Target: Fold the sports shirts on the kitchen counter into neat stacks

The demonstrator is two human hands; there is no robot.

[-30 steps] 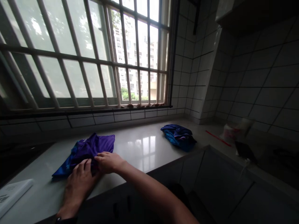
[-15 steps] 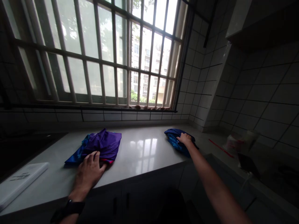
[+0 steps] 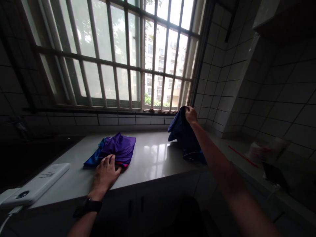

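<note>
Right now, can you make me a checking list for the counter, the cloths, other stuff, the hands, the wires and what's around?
Surface: pale, shiny countertop.
Things: purple and blue cloth lying at left; dark blue cloth raised at right.
Clutter: white device at left; red strip at right.
Hands: left hand on the purple and blue cloth; right hand gripping the dark blue cloth's top.
Cables: white cable at the white device.
Surroundings: barred window, tiled wall.

From here I can't read a single word or number. The power bank (image 3: 41, 184) carries dark print along its top, too blurred to make out; reddish marks on the pale pack (image 3: 259, 152) are equally unclear.
</note>
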